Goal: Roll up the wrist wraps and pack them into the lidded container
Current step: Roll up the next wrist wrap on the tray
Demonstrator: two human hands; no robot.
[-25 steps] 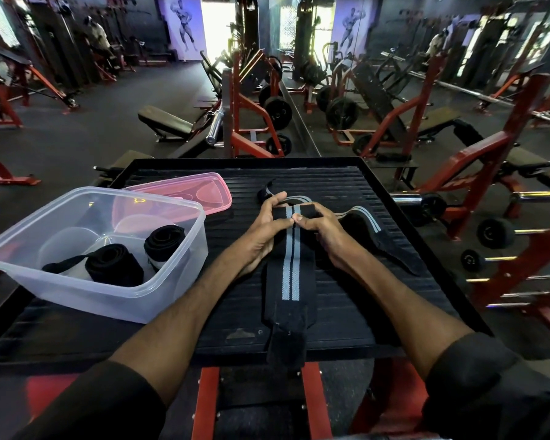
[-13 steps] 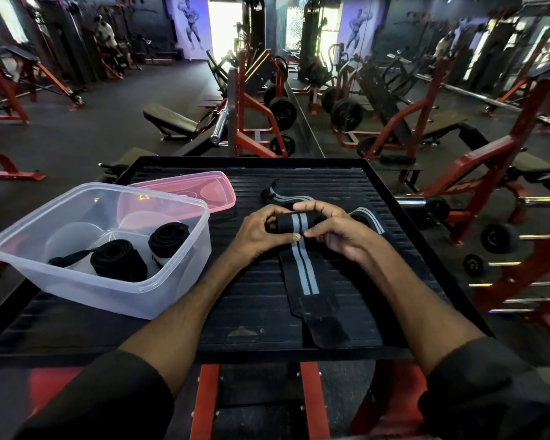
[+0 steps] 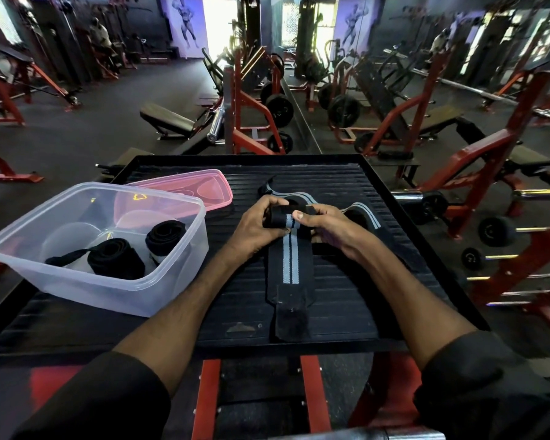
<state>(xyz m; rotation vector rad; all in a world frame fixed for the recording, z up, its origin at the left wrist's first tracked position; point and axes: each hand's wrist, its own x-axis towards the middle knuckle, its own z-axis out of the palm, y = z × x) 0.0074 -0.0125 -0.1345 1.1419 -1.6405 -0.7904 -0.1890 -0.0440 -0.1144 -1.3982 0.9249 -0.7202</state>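
Wrist wraps are sitting at different stages on the black ribbed table (image 3: 346,312). The table is posing the first risk: its grooves are probably dragging on the fabric, so the flat length could be skewing as it is being wound.

The clear container (image 3: 108,287) is standing open on the table's left side, with its outer corner seemingly hanging past the edge, so a nudge from the left forearm could be tipping or sliding it. The pink lid (image 3: 210,192) is lying just behind it.

The striped wrap (image 3: 288,265) is lying lengthwise between the forearms, its fuzzy fastening end (image 3: 291,322) nearing the front edge and its far end being wound into a small roll (image 3: 280,220). A second striped wrap (image 3: 362,214) is lying unrolled just behind the hands and could be getting caught up in the roll.

Two finished rolls (image 3: 115,262) are resting inside the container. The nearer one is trailing a loose tail, which could be fouling the lid later.

The left hand (image 3: 254,227) is gripping the roll's left end with curled fingers, and the right hand (image 3: 327,227) is pinching its right side, thumb on top. Uneven pull between them would be coning the roll, and slack would be letting it spring open.
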